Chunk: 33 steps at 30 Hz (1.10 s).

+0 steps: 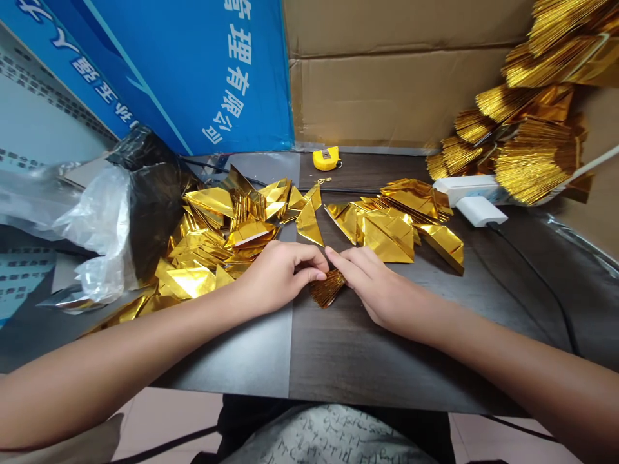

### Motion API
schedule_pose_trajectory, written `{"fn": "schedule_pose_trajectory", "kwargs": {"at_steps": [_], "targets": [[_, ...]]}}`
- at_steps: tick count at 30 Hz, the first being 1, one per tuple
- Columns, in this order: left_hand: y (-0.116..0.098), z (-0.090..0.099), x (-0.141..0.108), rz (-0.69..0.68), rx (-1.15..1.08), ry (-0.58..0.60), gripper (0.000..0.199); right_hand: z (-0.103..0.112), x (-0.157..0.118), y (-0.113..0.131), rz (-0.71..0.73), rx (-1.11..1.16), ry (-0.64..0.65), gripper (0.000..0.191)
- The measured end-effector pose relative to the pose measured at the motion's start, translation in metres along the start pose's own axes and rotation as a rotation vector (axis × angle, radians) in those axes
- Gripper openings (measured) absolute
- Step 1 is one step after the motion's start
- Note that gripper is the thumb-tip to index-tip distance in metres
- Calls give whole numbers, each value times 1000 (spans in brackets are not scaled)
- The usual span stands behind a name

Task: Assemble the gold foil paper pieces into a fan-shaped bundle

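Near the middle of the dark table, a small fan-like bundle of folded gold paper [327, 289] lies between my two hands. My left hand [285, 269] pinches the bundle's upper left edge with thumb and curled fingers. Against its right side rests my right hand [363, 278], with the fingers pressed together and pointing up and left. My palms hide part of the bundle. Many folded gold pieces [198, 248] are heaped beyond my left hand. Another group of gold pieces [389, 235] lies beyond my right hand, and a single one [309, 222] stands between the two groups.
A yellow tape measure [326, 158] sits near the back. Black and clear plastic bags [155, 206] are at the left. A white power strip [469, 188] with a plug and black cable is at the right, beside stacked gold fans [532, 158]. Cardboard [367, 96] stands behind.
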<state>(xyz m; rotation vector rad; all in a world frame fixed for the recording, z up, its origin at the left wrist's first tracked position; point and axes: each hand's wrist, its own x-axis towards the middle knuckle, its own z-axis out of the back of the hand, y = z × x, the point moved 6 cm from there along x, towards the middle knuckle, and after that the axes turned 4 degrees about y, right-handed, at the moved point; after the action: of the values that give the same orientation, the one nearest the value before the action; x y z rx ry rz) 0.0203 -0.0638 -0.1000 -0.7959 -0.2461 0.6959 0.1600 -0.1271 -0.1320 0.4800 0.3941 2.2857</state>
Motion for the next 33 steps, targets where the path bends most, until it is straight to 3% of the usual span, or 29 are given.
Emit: {"fn": "schedule_pose_trajectory", "kwargs": {"at_steps": [10, 15, 17, 22, 27, 33], "targets": [[-10, -2, -4, -122, 159, -9, 11, 0, 2, -1, 54, 27, -7, 84], [1, -2, 3, 0, 0, 47, 11, 2, 1, -3, 53, 86, -38, 79], [2, -1, 4, -12, 26, 55, 13, 4, 1, -3, 62, 124, -63, 77], [-15, -7, -5, -175, 295, 58, 29, 5, 2, -1, 66, 115, -65, 67], [-24, -29, -15, -116, 735, 36, 62, 5, 4, 1, 31, 59, -39, 58], [-17, -44, -10, -79, 897, 28, 37, 7, 4, 4, 32, 16, -43, 57]]}}
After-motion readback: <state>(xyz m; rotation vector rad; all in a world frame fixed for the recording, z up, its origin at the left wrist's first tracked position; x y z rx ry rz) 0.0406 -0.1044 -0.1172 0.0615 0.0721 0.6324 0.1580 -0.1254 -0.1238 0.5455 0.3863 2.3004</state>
